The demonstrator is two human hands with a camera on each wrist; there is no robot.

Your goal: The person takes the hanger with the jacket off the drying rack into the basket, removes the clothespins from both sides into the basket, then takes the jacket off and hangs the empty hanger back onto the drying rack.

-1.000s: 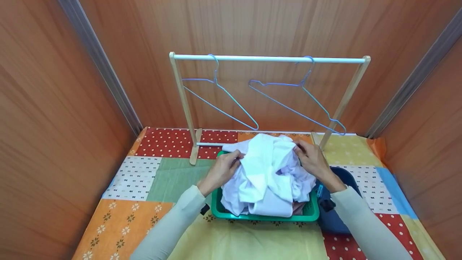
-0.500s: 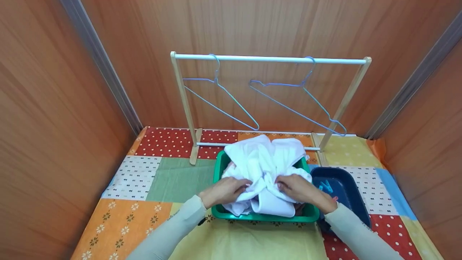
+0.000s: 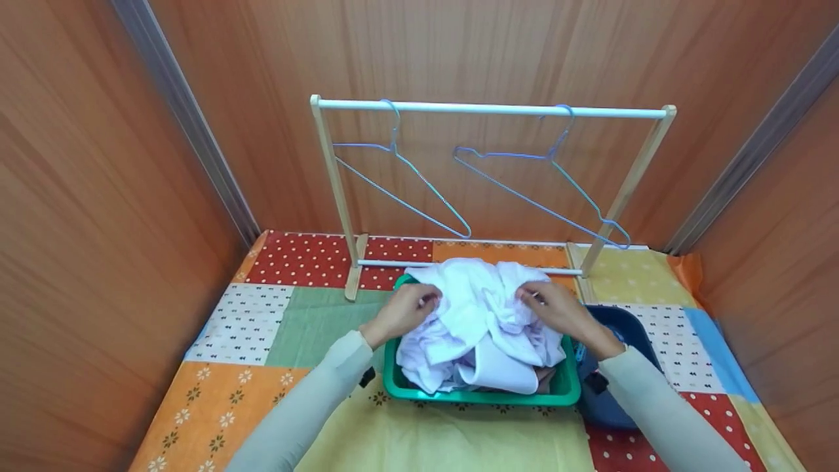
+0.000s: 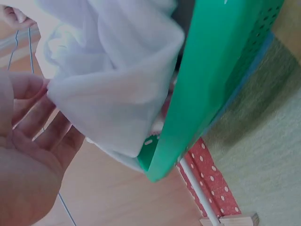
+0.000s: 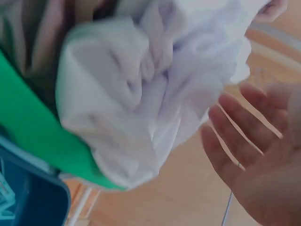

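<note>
A crumpled white garment [image 3: 468, 308] lies heaped in a green basket [image 3: 482, 397]; its kind is hidden by the folds. My left hand [image 3: 403, 314] is at the heap's left side. In the left wrist view, the thumb and forefinger of that hand [image 4: 33, 146] pinch a corner of the white cloth [image 4: 113, 99]. At the right side of the heap is my right hand [image 3: 564, 311]. Seen from the right wrist, this hand [image 5: 258, 146] has its fingers loosely spread beside the cloth [image 5: 164, 89], with no fabric visible in its grasp.
Behind the basket stands a rack with a white rail [image 3: 472, 107], carrying a left hanger [image 3: 432, 187] and a right hanger [image 3: 524, 193]. A dark blue tray [image 3: 606, 410] with light-blue clothespins [image 5: 5, 195] sits right of the basket. Brownish cloth [image 3: 545, 380] shows under the white.
Both hands first came together toward the front middle of the garment, bunching it. Now they have moved apart and back toward the rack, and the garment lies in new folds.
</note>
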